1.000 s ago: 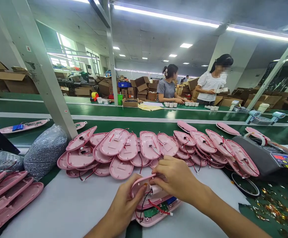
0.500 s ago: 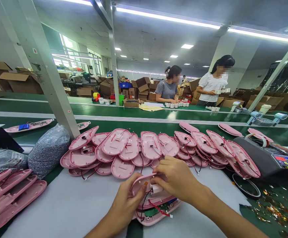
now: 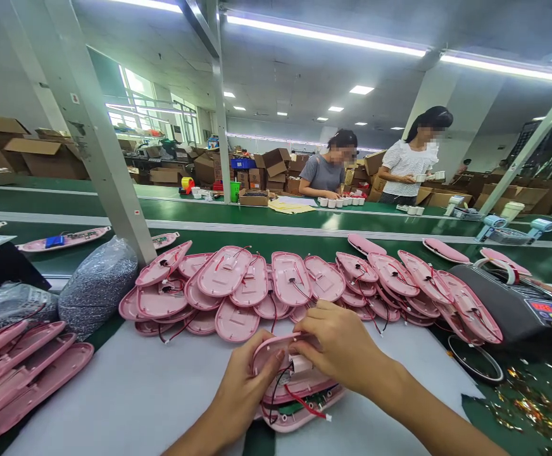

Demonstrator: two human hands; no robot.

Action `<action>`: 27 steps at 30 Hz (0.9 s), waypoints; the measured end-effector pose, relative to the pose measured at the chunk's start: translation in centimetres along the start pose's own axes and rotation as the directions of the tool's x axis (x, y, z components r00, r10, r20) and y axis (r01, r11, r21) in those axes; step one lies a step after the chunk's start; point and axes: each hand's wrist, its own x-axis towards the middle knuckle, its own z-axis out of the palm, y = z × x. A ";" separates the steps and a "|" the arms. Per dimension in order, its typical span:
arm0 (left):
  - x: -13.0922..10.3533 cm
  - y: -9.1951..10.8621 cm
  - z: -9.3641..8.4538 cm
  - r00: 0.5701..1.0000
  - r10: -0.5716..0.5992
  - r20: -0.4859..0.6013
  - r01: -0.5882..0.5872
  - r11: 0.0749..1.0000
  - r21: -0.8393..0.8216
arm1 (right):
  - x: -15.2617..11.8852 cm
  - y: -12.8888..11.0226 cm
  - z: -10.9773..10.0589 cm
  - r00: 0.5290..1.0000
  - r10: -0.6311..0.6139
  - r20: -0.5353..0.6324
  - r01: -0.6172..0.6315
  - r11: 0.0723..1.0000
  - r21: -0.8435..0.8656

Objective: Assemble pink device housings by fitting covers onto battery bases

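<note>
In front of me a pink plastic shell is held tilted between both hands. My left hand grips its left rim, the thumb pressed on the inside. At the upper rim, my right hand has thumb and fingers pinched, partly hiding the inner face. A white block sits inside the shell, and black and red wires hang from it, ending in a small white connector. Directly beneath lies another pink shell with a green circuit board in it.
Many pink shells with wires are heaped behind my hands. More shells are stacked at left, beside plastic bags of small parts. At right stand a dark machine and scattered amber scraps. Two people work across the green bench.
Both hands keep their hold on the shell. My left thumb now covers the small orange patch seen inside it before. The view has shifted slightly, and one person across has lowered their head.
</note>
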 end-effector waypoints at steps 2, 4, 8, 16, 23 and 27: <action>0.0 0.0 0.1 1.000 0.007 -0.007 -0.007 1.000 0.006 | -0.1 0.0 0.0 1.000 -0.001 -0.004 0.001 1.000 0.002; -0.1 0.0 0.1 1.000 0.015 -0.009 -0.014 1.000 0.008 | -0.2 -0.1 0.0 1.000 0.002 -0.011 -0.002 1.000 0.001; 0.0 -0.2 0.1 1.000 0.012 0.005 -0.012 1.000 0.015 | -0.4 0.0 0.1 1.000 0.004 -0.011 -0.004 1.000 -0.005; -0.3 0.2 -0.3 0.995 0.048 0.091 -0.048 0.999 -0.003 | -0.2 0.1 0.2 1.000 0.004 -0.008 -0.004 1.000 0.030; -0.4 0.1 -0.3 0.995 0.037 0.094 -0.034 0.999 -0.028 | -0.3 0.0 0.0 0.999 0.031 0.022 -0.031 0.999 0.005; -0.3 -0.2 -0.2 0.998 0.052 0.044 -0.052 0.999 -0.005 | -0.3 0.0 0.2 1.000 0.023 0.008 -0.023 1.000 0.000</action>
